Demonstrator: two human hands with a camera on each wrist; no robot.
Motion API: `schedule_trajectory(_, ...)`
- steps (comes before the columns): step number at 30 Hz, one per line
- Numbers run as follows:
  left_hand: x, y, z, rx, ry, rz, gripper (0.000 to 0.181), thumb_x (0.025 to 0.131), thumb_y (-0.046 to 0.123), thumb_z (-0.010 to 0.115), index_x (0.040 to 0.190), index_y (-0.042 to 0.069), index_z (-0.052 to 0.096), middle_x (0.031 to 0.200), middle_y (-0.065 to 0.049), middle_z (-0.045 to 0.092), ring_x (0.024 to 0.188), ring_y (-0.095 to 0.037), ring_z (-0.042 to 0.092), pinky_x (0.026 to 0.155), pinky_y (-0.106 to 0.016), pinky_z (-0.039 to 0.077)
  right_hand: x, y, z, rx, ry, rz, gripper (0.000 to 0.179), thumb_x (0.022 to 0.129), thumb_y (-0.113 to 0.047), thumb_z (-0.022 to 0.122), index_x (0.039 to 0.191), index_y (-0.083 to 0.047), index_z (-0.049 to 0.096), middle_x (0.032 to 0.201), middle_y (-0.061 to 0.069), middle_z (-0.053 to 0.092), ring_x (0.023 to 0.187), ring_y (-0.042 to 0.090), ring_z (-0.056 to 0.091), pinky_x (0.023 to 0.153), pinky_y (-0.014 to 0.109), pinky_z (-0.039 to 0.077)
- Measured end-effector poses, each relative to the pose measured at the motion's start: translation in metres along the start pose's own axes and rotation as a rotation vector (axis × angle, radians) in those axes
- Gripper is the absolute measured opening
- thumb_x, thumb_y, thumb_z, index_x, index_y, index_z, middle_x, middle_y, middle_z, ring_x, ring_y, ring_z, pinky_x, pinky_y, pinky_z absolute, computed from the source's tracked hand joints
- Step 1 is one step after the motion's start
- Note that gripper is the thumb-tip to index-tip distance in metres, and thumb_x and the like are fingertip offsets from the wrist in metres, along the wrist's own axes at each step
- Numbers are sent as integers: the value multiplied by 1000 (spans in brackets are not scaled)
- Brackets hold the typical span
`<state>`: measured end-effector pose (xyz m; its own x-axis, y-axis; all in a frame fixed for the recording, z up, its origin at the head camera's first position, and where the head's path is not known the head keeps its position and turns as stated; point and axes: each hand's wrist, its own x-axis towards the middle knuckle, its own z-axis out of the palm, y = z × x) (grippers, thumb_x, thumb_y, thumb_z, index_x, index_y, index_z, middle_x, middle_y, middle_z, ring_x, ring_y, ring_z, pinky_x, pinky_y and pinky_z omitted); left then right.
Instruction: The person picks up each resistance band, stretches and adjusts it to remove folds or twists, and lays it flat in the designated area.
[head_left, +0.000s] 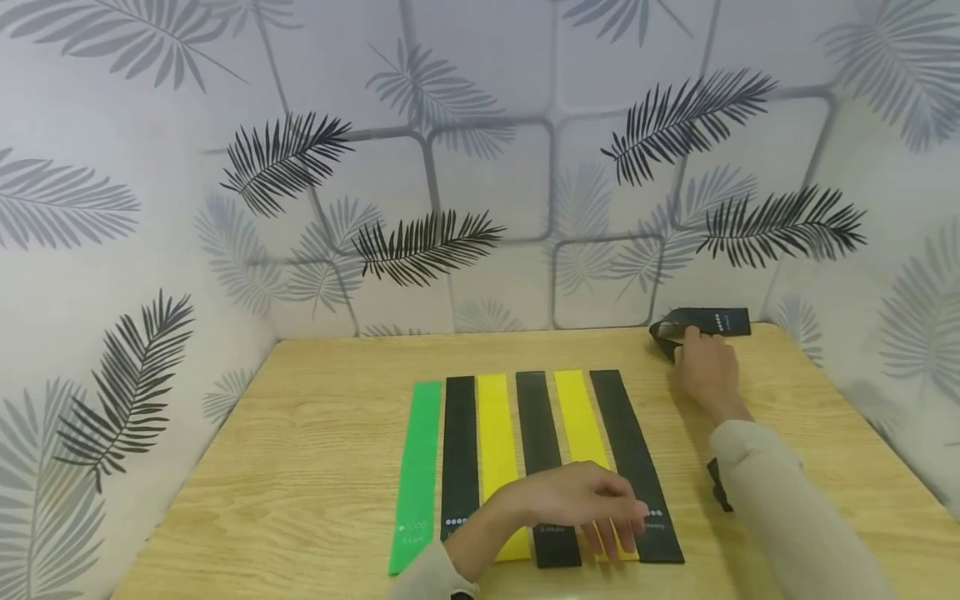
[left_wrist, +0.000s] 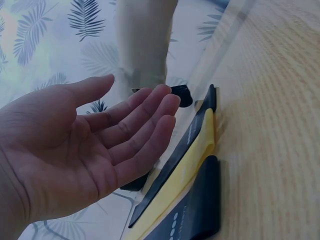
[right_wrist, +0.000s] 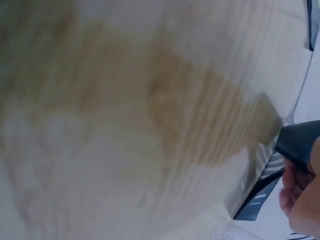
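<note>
At the back right corner of the table, my right hand [head_left: 707,367] pinches the near side of a black resistance band [head_left: 731,322], whose loop stands partly spread. The right wrist view catches the fingers curled at this band [right_wrist: 300,142]. My left hand [head_left: 577,500] hovers over the near part of a row of flat bands, fingers relaxed and holding nothing; its palm shows in the left wrist view. From left to right lie a green band [head_left: 417,467], a black band [head_left: 460,442], a yellow band [head_left: 497,442], another black, another yellow and a black band [head_left: 633,450] at the right end.
The bands lie on a wood-grain table [head_left: 300,450]. A leaf-patterned wall [head_left: 495,192] stands close behind the table's back edge and along its sides. Beside the right sleeve [head_left: 787,492], a small dark object [head_left: 720,486] is partly covered.
</note>
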<state>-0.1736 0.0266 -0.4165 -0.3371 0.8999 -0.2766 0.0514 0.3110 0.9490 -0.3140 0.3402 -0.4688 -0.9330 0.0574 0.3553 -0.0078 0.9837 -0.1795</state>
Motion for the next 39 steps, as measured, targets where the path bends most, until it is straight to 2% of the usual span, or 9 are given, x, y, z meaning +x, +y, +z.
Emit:
schedule_trajectory(3,-1,2,-3,16,21,19,34,111,27,50,118,-1,68,94,-5,77,79,-16,74,73,-37,65,-3,3,-5,59,91,60,30,102,-13,41,94,14,52,82,39,62,79,59,61,65,66,49)
schedule_trajectory(7,-2,5,-4,19,21,41,34,111,26,49,120,-1,66,95,-5,77,79,-15,75,75,-36,65,-5,6,-18,253,102,180,34,106,-20,30,89,4,46,73,26,54,63,45,56,50,52,44)
schedule_trajectory(12,-3,9,-7,37,47,73,36,111,26,50,122,-4,65,95,-4,76,80,-15,75,76,-37,65,-3,11,-45,444,83,177,37,112,-26,20,111,5,40,69,15,59,54,26,55,46,37,39)
schedule_trajectory(16,-9,12,-14,34,93,130,34,111,24,50,124,-5,64,98,-6,76,82,-17,76,78,-37,64,0,16,-69,555,63,181,39,115,-29,28,128,8,34,71,15,65,52,15,61,50,29,46)
schedule_trajectory(21,-17,18,-28,33,163,219,29,111,20,50,123,-1,65,102,-9,75,83,-21,75,80,-38,64,4,14,-105,607,88,290,46,112,-28,42,140,8,35,96,18,65,60,2,58,58,21,47)
schedule_trajectory(26,-20,27,-36,55,230,241,27,111,22,52,121,2,67,101,-8,75,82,-22,75,81,-42,64,7,3,-139,674,174,371,56,108,-33,48,148,5,44,124,20,59,66,-4,52,58,15,47)
schedule_trajectory(32,-20,35,-35,57,257,234,26,111,23,52,120,2,66,102,-12,76,82,-20,75,80,-42,64,6,-16,-164,808,277,416,30,105,-37,58,116,-10,63,98,-7,55,77,5,48,60,17,42)
schedule_trajectory(37,-19,37,-31,57,271,217,27,110,23,54,120,2,67,103,-13,76,85,-24,75,85,-50,62,-2,-32,-180,1040,357,416,25,103,-34,65,89,-15,59,87,-8,46,81,7,43,65,17,41)
schedule_trajectory(39,-19,38,-30,66,290,216,26,110,23,55,119,3,68,104,-13,76,87,-26,75,87,-54,61,-6,-39,-186,1145,373,400,19,101,-33,69,94,-16,66,93,-8,50,89,6,46,75,18,43)
